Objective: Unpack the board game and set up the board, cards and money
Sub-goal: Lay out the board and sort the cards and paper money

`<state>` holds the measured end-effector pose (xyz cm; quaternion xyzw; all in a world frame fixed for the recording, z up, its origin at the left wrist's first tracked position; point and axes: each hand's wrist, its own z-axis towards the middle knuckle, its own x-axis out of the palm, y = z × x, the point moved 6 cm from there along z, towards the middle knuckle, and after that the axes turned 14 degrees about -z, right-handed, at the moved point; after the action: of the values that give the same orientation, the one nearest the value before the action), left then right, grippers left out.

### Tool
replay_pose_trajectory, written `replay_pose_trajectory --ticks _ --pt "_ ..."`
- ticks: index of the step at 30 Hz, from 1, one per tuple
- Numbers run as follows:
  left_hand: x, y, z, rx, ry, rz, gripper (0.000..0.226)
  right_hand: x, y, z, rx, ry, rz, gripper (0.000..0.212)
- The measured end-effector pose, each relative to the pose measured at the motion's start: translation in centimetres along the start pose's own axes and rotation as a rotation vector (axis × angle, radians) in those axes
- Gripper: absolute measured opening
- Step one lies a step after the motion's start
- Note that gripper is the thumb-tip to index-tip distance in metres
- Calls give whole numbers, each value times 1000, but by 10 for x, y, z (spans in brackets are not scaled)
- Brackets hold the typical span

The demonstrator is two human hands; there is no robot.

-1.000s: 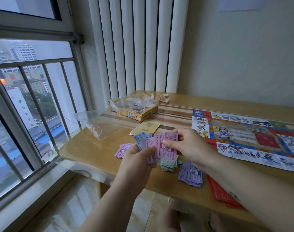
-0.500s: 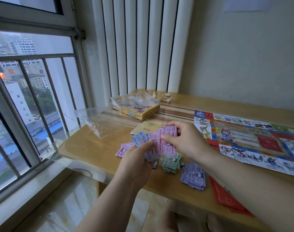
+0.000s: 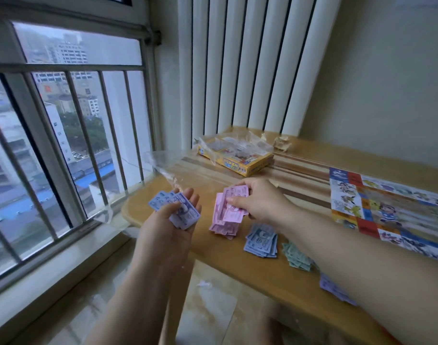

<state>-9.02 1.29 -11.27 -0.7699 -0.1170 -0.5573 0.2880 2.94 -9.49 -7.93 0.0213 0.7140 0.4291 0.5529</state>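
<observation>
The left grip point(image 3: 168, 227) is palm up with a small fan of blue notes point(image 3: 178, 207) lying on it, thumb pressed across them to pin them down. The right grip point(image 3: 260, 202) pinches a few pink notes point(image 3: 231, 205) between thumb and fingers, right over the pink pile point(image 3: 224, 230) near the counter's point(image 3: 213, 255) front edge; can't tell if they're touching the pile.

Next along that edge sit a blue-grey pile point(image 3: 261, 241), a green pile point(image 3: 296, 256) and a purple pile point(image 3: 335, 290), partly hidden by the right forearm. The game board point(image 3: 387, 207) is unfolded flat, off to the right. Further back is the yellow game box point(image 3: 237, 160) with clear plastic over it, a loose plastic bag point(image 3: 163, 163) to its left at the counter's edge by the window, and a bit of crumpled paper point(image 3: 281, 143) near the wall.
</observation>
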Motion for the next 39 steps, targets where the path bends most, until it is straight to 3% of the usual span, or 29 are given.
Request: replay_pose_trajectory --ticks 12,18,20,26,32,36,39 --pt "-14 3 9 -28 -70 30 33 20 0 7 57 5 -34 23" --pt "-15 -2 7 -36 -48 46 36 16 -3 11 -3 -73 -363 54" --pt "-11 -2 4 -72 -19 61 34 6 -6 6 -17 -106 -386 54" --pt "6 33 -15 -250 149 121 32 -24 1 -34 -110 -42 -80 23" --pt "27 79 -43 -378 371 317 28 -41 -16 -68 -83 29 -17 21" --pt "36 99 -55 -385 382 449 24 -55 -34 -77 -26 44 66 17" --pt "41 107 -61 -404 348 422 23 -67 -47 -84 3 23 42 15"
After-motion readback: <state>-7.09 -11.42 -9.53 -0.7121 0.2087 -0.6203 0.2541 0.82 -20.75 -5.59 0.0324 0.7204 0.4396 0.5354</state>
